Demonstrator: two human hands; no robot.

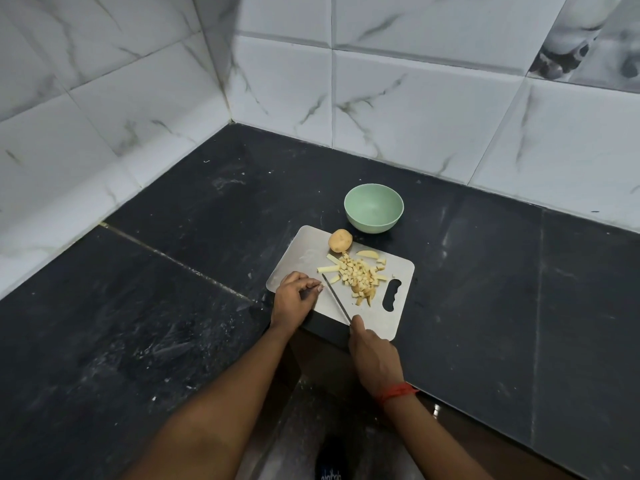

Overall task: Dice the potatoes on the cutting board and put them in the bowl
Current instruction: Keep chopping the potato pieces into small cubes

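Two bare forearms reach up from the lower edge. The right hand (375,358), with a red thread (398,391) round its wrist, is closed round the handle of a knife (336,298), whose thin dark blade runs out from the thumb toward the left fingertips. The left hand (294,299) rests knuckles-up on the cutting board (304,251), a smooth grey sheet with a metallic look, rounded corners and a wavy grip slot just beyond the right thumb. Its fingers are curled, tips down beside the knife point; whether they pinch anything I cannot tell. Across the blade from the left hand lies the diced potato (360,277): a loose heap of pale yellow cubes with a few uncut sticks and a wedge at its edges. Beyond both hands, at the board's far edge, sits a whole potato (340,240), round and brown-skinned. Just past it, off the board, stands the bowl (370,226), matte mint green and deep. Under everything lies a black stone counter (173,271), scuffed and dusty, backed by white marble-veined tiles (415,116).
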